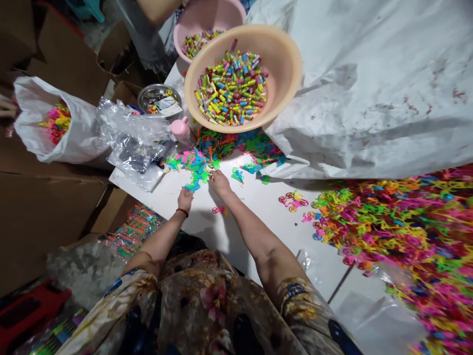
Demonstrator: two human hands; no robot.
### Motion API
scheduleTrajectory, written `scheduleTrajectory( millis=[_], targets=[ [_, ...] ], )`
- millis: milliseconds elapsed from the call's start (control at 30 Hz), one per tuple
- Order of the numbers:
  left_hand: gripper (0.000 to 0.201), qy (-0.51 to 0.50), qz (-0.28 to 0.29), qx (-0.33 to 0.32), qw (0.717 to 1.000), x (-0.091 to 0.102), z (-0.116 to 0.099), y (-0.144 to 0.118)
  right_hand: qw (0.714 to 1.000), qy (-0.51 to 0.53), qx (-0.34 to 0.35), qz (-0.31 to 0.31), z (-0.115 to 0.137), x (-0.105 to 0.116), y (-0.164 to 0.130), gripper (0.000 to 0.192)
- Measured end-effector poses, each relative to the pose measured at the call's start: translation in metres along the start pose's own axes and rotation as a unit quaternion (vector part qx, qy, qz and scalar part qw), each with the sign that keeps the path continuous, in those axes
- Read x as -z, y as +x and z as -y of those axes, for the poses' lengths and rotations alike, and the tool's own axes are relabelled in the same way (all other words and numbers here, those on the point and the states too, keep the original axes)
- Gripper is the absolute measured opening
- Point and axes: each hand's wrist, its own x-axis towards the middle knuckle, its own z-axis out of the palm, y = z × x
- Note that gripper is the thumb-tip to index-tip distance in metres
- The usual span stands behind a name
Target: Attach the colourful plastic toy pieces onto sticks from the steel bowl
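My left hand [185, 199] is curled at the near edge of a loose heap of flat blue, green and pink plastic pieces [197, 167] on the white tabletop. Its fingertips meet the blue and green pieces, and what lies inside them is hidden. My right hand [220, 182] is closed at the heap's right side, with a tiny yellowish thing at its fingertips, too small to name. Just right of it lies a small green and blue piece [237, 174]. A pink toy piece with a wheel [219, 210] rests between my forearms.
Behind the heap stands a peach basin [284, 74] of small colourful tubes, with a pink basin [181, 29] beyond. Clear plastic bags [136, 133], a pink-capped bottle [180, 128] and a metal bowl [142, 98] stand left. Colourful toy pieces [388, 227] pile up right, below white sacking [369, 98].
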Motion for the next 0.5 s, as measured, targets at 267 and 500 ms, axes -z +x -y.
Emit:
scheduleTrajectory(
  millis=[267, 500],
  targets=[
    [0.069, 0.339, -0.129, -0.216, 0.906, -0.024, 0.025, -0.008, 0.988, -0.151, 0.004, 0.022, 0.018, -0.016, 0.044, 0.045],
    [0.072, 0.413, -0.153, -0.257, 0.860, -0.031, 0.036, -0.011, 0.984, -0.173, -0.010, 0.035, 0.008, -0.029, 0.071, 0.039]
  ],
)
